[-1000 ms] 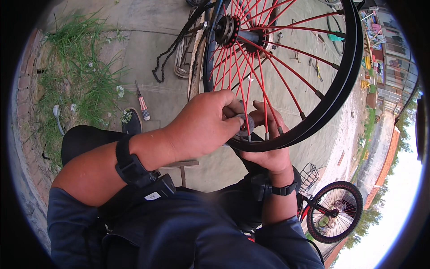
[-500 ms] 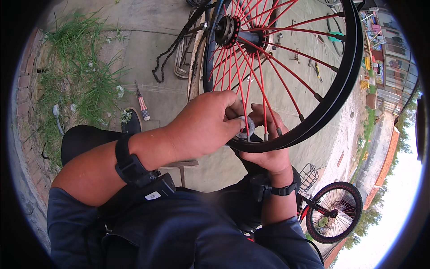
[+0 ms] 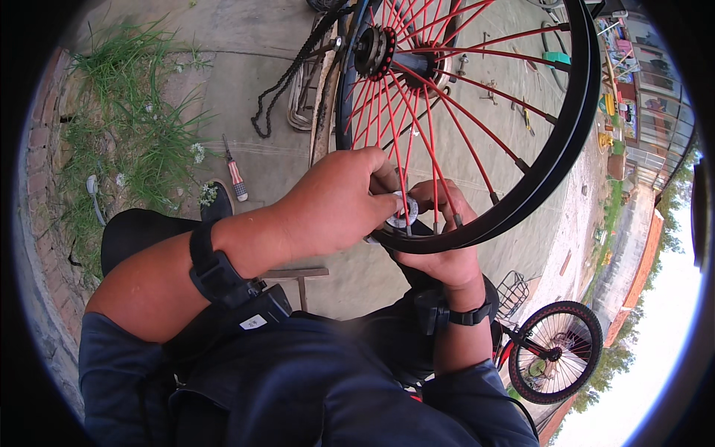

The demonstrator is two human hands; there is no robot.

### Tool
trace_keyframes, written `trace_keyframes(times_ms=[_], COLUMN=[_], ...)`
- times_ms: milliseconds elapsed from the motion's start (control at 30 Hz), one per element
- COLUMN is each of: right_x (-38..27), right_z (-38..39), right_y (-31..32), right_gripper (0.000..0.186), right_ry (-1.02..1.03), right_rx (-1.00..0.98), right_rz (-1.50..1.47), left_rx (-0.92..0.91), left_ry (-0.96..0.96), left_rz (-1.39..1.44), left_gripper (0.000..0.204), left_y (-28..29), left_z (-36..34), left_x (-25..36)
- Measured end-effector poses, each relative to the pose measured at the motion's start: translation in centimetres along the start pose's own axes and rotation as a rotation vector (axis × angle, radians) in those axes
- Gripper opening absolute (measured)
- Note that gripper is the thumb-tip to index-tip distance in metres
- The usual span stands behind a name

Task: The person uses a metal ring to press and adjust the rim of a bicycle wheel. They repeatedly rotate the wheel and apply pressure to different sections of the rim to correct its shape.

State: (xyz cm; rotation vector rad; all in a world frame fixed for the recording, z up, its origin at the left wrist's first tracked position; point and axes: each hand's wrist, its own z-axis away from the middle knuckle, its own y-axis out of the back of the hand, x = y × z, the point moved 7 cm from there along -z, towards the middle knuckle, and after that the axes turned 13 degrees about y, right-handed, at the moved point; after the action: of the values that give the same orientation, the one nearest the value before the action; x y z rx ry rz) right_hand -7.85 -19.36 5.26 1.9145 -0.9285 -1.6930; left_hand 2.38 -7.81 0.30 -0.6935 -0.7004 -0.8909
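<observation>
A bicycle wheel (image 3: 583, 97) with a black rim and red spokes stands tilted in front of me. Close to the rim's lower part, a small round grey spoke wrench (image 3: 406, 211) sits at a spoke. My left hand (image 3: 320, 205) is closed, pinching this wrench between thumb and fingers from the left. From below, my right hand (image 3: 447, 264) wraps round the rim, its fingers curled among the spokes beside the wrench. The rim hides part of the right palm, and the wrench's far side is hidden too.
A black chain (image 3: 266, 112) hangs left of the wheel by a worn frame part. On the concrete lie a screwdriver (image 3: 237, 179), pliers (image 3: 528, 119) and small metal parts. Grass (image 3: 134, 127) grows at the left. Another bicycle wheel (image 3: 555, 354) stands at lower right.
The rim, the spokes and the spoke wrench have shifted slightly left. Both hands keep their hold and have moved a little with them.
</observation>
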Motion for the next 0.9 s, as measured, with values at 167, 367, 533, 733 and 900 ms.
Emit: trace_keyframes(times_ms=[167,367,533,733,900], right_x=[-0.3,-0.2,-0.9,-1.2,-1.4], right_z=[-0.2,0.0,-0.8,-1.3,-1.6], right_y=[-0.2,0.0,-0.1,-0.1,0.0], right_gripper=[0.057,0.058,0.055,0.049,0.047], right_ry=[0.049,0.053,0.045,0.003,-0.010], right_rx=[-0.006,-0.029,-0.032,-0.005,0.002], right_rz=[0.038,0.056,0.029,0.032,0.002], left_rx=[-0.030,-0.094,-0.089,-0.025,-0.060], left_ry=[0.051,0.065,0.051,0.014,0.030], left_rz=[0.050,0.031,0.053,0.069,0.061], left_gripper=[0.017,0.022,0.021,0.016,0.020], left_y=[0.1,0.0,0.1,0.3,0.3], left_z=[0.1,0.3,0.1,0.1,-0.2], left_x=[-0.4,-0.2,-0.3,-0.1,-0.5])
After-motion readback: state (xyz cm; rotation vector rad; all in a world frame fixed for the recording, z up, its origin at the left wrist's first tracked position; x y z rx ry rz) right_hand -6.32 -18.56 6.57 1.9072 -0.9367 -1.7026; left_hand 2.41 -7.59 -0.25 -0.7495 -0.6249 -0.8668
